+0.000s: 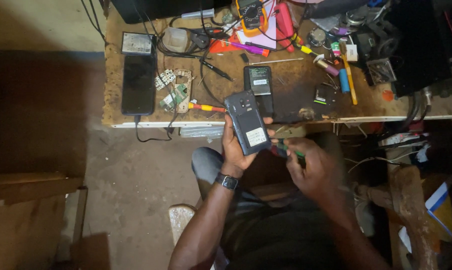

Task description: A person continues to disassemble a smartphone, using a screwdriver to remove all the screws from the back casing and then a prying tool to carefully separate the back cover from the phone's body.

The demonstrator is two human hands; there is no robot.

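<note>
Head view is looking down on a person sitting at a worn wooden desk (pixel 286 97) crowded with repair tools. Their left hand (pixel 236 150), with a dark watch (pixel 228 181) sitting on the wrist, is gripping a dark phone with its back cover off (pixel 247 122); the fingers are wrapping around its edges from below, so that grip is closing firmly on the phone, which is tilting slightly and hovering just in front of the desk's near edge, above the person's lap. A pale sticker is showing in the open back. The right hand (pixel 308 167) is curling into a closed grip around a small green-handled tool (pixel 290 150), whose tip is pointing toward the phone's lower right corner; whether it is touching the phone is impossible to tell.

On the desk, a second phone body (pixel 259 85) is lying face down just behind the held one. Well to the left, a black smartphone (pixel 138 85) is lying flat with a cable running off the desk's edge, and a bare circuit board (pixel 176 90) is resting beside it. A red and yellow screwdriver (pixel 207 107) is lying between the board and the held phone. A yellow multimeter (pixel 251 15) is sitting at the far edge.
</note>
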